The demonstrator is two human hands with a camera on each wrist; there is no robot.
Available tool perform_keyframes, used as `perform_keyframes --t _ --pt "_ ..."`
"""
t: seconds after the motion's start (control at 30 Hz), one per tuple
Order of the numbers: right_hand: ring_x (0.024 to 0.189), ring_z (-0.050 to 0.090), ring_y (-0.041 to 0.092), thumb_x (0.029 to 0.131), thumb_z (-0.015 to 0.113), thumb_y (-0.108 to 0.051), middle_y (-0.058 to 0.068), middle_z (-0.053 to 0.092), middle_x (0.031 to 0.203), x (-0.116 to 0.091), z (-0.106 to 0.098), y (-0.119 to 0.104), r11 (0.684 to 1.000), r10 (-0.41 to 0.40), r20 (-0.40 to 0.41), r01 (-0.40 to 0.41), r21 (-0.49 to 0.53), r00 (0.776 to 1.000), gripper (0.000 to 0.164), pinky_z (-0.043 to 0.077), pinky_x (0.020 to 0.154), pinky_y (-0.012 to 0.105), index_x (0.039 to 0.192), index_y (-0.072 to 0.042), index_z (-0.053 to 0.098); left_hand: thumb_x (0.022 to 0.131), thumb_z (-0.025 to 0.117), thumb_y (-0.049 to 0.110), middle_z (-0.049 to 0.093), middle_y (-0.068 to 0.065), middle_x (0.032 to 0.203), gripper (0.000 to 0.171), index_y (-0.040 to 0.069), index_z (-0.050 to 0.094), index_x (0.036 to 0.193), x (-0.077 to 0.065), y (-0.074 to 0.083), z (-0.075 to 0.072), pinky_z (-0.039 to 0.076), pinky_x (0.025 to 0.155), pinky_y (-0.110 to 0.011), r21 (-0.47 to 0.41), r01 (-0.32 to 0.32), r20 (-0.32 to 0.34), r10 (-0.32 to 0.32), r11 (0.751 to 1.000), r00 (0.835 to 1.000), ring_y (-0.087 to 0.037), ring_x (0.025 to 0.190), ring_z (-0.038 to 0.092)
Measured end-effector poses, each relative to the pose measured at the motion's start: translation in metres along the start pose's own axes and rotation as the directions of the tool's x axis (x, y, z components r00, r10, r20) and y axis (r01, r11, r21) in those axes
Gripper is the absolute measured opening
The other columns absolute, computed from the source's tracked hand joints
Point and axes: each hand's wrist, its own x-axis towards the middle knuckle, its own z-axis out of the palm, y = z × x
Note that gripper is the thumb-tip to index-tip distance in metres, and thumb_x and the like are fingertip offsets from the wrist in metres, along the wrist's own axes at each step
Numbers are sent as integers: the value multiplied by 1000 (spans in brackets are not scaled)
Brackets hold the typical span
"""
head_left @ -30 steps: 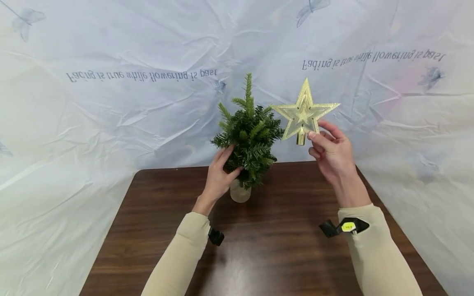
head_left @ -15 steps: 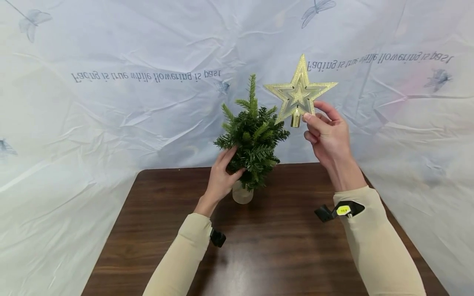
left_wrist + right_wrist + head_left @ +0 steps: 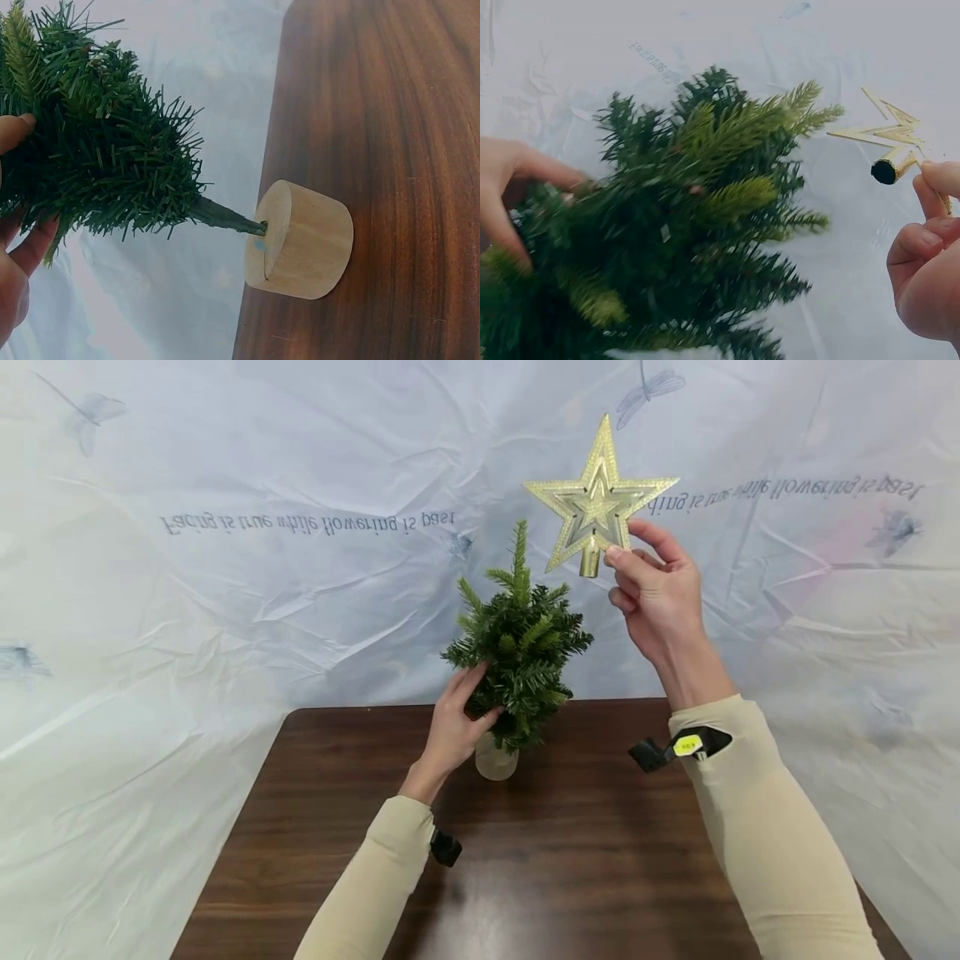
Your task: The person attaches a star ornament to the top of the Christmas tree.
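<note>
The small green tree (image 3: 525, 652) stands by its wooden base (image 3: 311, 244) on the tabletop (image 3: 570, 860). At the tree's left side, the left hand (image 3: 456, 718) grips lower branches between thumb and fingers. Up and right of the tree, the right hand's (image 3: 663, 597) fingers pinch a gold star (image 3: 597, 508), upright, by a lower point.

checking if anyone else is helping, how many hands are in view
2. The left hand holds the small green tree amid its lower branches; the right hand pinches the gold star by a lower point. No other hand shows.
</note>
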Motion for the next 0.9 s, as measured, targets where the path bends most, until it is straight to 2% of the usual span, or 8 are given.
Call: perform_keyframes --t 0.47,0.63,0.9 --pt "51 17 9 91 72 17 11 71 69 31 62 -9 1000 -11 37 12 -6 999 28 13 52 24 106 -6 76 96 79 16 46 -28 159 70 7 49 158 3 0 -3 46 108 -68 32 -2 2 2 999 1000 -50 150 41" --pt "49 19 8 91 72 17 11 72 68 37 69 -2 1000 -20 48 20 -8 999 27 14 50 23 104 -7 77 97 79 18 46 -25 159 70 9 49 159 1 1 -2 46 110 -67 35 0 8 0 999 1000 -48 150 41" --pt "47 25 8 91 73 14 10 73 70 40 69 7 1000 0 15 0 -25 1000 27 15 50 22 105 -8 78 95 80 18 47 -26 158 71 8 50 158 -2 3 -1 46 110 -68 30 0 11 -1 1000 1000 -48 148 44"
